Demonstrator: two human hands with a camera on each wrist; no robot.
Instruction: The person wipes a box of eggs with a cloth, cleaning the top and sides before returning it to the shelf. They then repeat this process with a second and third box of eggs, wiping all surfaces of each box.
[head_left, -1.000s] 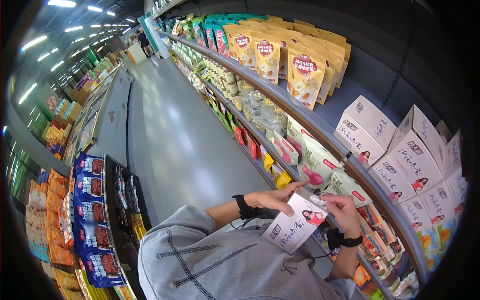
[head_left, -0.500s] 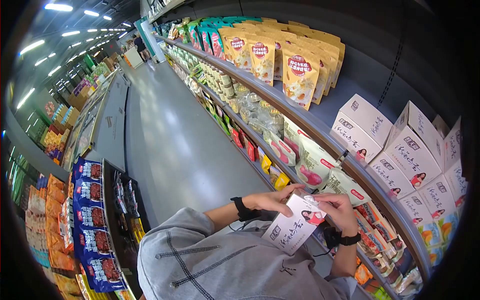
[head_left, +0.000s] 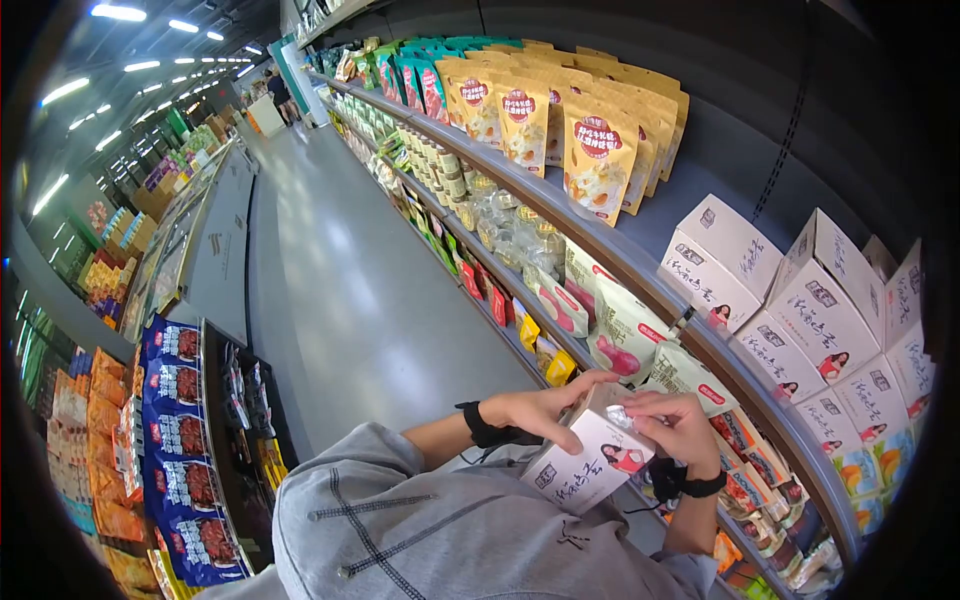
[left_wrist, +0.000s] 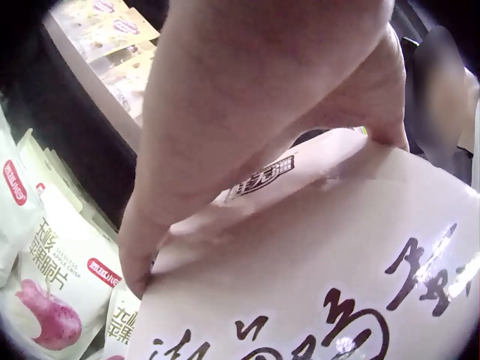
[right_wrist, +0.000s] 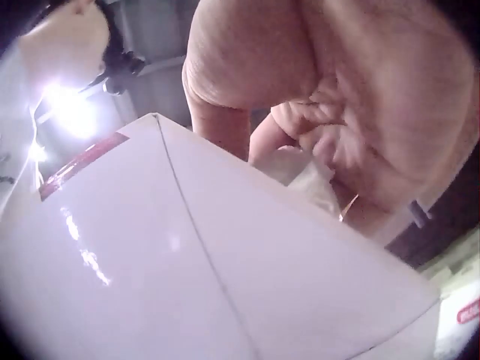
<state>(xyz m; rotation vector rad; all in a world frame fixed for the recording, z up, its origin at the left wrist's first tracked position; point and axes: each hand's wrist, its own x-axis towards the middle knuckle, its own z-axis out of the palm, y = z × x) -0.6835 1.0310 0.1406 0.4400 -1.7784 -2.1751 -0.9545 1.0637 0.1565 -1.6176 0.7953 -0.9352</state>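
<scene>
A white carton [head_left: 588, 452] printed with black script and a small figure in red is held in front of my chest, beside the store shelf. My left hand [head_left: 548, 407] grips its upper left side, fingers laid over the top edge. My right hand [head_left: 672, 424] holds the upper right corner and pinches a small shiny wrapper [head_left: 620, 415] at the carton's top. In the left wrist view the left fingers [left_wrist: 247, 120] curl over the carton [left_wrist: 330, 270]. In the right wrist view the right fingers [right_wrist: 352, 112] bend over the carton's white top [right_wrist: 187, 277].
The shelf rail [head_left: 700, 345] runs along the right. On it stand matching white cartons [head_left: 800, 300], yellow snack bags [head_left: 595, 155] and white apple-chip bags [head_left: 625, 330]. A grey aisle floor [head_left: 340, 270] stretches ahead. A low display of blue packets [head_left: 185, 430] lies at the left.
The carton and both hands have sunk slightly and come a little closer to my chest. Both hands keep their hold on the carton's top.
</scene>
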